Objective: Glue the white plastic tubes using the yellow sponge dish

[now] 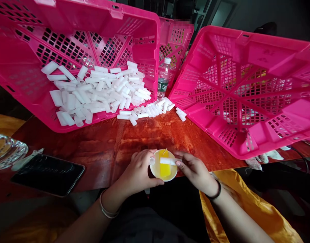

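Note:
A small round white dish (157,172) is at the table's front edge, holding a yellow block (165,170) and a thin stick (164,152). My left hand (137,170) curls around the dish's left side, thumb along its near rim. A short white tube (152,161) sits end-on at the fingers of that hand. Between the thumb and fingers of my right hand (195,170) is another white tube (167,161), lying level above the yellow block. Whether this tube touches the block, I cannot tell.
A pink crate (104,116) on its side holds a heap of white tubes (94,91), some spilling onto the red-brown table (101,145). Another pink crate (221,141) leans at right. A water bottle (163,76) stands between them. A phone (47,173) lies at left.

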Demonstrator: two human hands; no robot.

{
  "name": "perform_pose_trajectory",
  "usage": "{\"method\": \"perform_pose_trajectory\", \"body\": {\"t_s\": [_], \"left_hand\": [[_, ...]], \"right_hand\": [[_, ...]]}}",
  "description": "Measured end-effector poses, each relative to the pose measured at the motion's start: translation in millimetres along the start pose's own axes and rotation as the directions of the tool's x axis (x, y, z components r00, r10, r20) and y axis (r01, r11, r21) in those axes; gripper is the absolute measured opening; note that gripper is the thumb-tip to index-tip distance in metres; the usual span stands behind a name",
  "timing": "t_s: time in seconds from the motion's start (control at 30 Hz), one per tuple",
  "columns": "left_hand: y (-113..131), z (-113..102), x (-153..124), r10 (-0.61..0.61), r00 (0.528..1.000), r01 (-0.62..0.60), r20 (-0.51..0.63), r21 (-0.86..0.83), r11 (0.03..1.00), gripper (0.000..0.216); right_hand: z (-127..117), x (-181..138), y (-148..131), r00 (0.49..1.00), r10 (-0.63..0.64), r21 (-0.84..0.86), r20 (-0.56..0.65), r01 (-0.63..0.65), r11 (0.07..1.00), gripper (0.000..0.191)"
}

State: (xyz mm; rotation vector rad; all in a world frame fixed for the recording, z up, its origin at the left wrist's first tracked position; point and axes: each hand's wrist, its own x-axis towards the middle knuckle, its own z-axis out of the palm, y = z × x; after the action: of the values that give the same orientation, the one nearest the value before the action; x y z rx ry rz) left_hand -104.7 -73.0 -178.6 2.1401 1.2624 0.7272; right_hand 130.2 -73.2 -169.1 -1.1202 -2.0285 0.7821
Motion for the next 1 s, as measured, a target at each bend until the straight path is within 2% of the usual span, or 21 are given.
{"method": "perform_pose_trajectory", "body": {"t_s": [0.03, 0.1, 0.17, 0.23, 0.3, 0.37, 0.43, 0.53, 0.6, 0.7, 0.77, 0.83, 0.87, 0.9, 0.93, 0.97, 1.0], "left_hand": [[0.2, 0.2, 0.2, -0.003, 1.0, 0.003, -0.003, -0.004, 1.0, 0.072], [0.6, -0.1, 0.5, -0.006, 1.0, 0.006, 0.001, -0.006, 1.0, 0.072], [1.4, -2.7, 0.2, 0.005, 1.0, -0.005, 0.022, 0.013, 1.0, 0.075], [3.4, -8.7, -1.0, 0.01, 1.0, -0.011, 0.02, 0.063, 0.998, 0.067], [7.4, -17.5, -2.7, 0.003, 1.0, -0.002, -0.014, 0.113, 0.994, 0.041], [13.2, -27.0, -4.1, 0.013, 1.0, -0.011, -0.016, 0.125, 0.992, 0.016], [20.0, -34.9, -4.5, 0.082, 0.997, -0.083, 0.015, 0.123, 0.989, 0.016], [30.0, -41.9, -3.3, 0.26, 0.965, -0.248, -0.031, 0.215, 0.945, 0.021], [35.5, -44.3, -2.2, 0.344, 0.937, -0.306, -0.058, 0.335, 0.891, 0.022], [43.9, -45.6, -0.2, 0.316, 0.949, -0.291, 0.014, 0.426, 0.857, 0.02], [51.4, -43.6, 1.9, 0.221, 0.973, -0.23, 0.064, 0.303, 0.925, 0.018], [62.3, -38.7, 3.7, 0.071, 0.986, -0.067, 0.149, -0.032, 0.997, 0.021], [69.3, -35.4, 3.7, -0.017, 0.971, 0.077, 0.237, -0.249, 0.965, 0.026], [77.1, -32.1, 3.0, -0.086, 0.93, 0.249, 0.356, -0.444, 0.86, 0.032], [85.3, -29.3, 1.4, -0.119, 0.865, 0.418, 0.487, -0.57, 0.707, 0.037], [93.2, -27.6, -0.8, -0.106, 0.796, 0.542, 0.596, -0.625, 0.563, 0.042], [99.6, -27.4, -3.0, -0.07, 0.75, 0.602, 0.658, -0.634, 0.486, 0.044]], "right_hand": [[0.3, -0.9, 1.3, 1.0, -0.01, -0.035, -0.004, 0.01, 0.999, 0.023], [0.6, -2.9, 5.4, 0.987, -0.156, -0.163, -0.027, 0.149, 0.975, 0.02], [0.4, -4.6, 9.3, 0.935, -0.353, -0.272, -0.027, 0.333, 0.903, 0.022], [-0.4, -5.6, 9.5, 0.898, -0.437, -0.288, -0.05, 0.406, 0.867, 0.026], [-1.5, -5.6, 3.5, 0.915, -0.373, -0.197, -0.156, 0.341, 0.919, 0.03], [-2.4, -4.5, -7.7, 0.932, -0.246, -0.048, -0.265, 0.242, 0.969, 0.031], [-3.6, -2.9, -21.1, 0.945, -0.16, 0.077, -0.285, 0.188, 0.979, 0.029], [-7.9, -0.5, -39.4, 0.974, -0.118, 0.155, -0.194, 0.149, 0.977, 0.026], [-13.2, 1.3, -48.5, 0.985, -0.125, 0.128, -0.12, 0.14, 0.982, 0.025], [-21.0, 6.7, -56.8, 0.985, -0.173, 0.034, 0.012, 0.173, 0.984, 0.022], [-22.2, 13.7, -59.1, 0.977, -0.204, -0.006, 0.063, 0.205, 0.979, 0.013], [-19.2, 22.7, -60.8, 0.968, -0.251, -0.042, 0.031, 0.252, 0.967, 0.016], [-16.9, 26.9, -62.5, 0.96, -0.28, -0.065, -0.009, 0.279, 0.958, 0.023], [-14.9, 30.0, -65.2, 0.95, -0.307, -0.085, -0.047, 0.303, 0.949, 0.028], [-13.9, 31.0, -68.9, 0.94, -0.332, -0.097, -0.079, 0.324, 0.941, 0.031], [-14.8, 29.1, -73.5, 0.932, -0.35, -0.105, -0.095, 0.34, 0.934, 0.032], [-18.2, 23.6, -78.1, 0.928, -0.363, -0.118, -0.085, 0.353, 0.928, 0.031]]}}
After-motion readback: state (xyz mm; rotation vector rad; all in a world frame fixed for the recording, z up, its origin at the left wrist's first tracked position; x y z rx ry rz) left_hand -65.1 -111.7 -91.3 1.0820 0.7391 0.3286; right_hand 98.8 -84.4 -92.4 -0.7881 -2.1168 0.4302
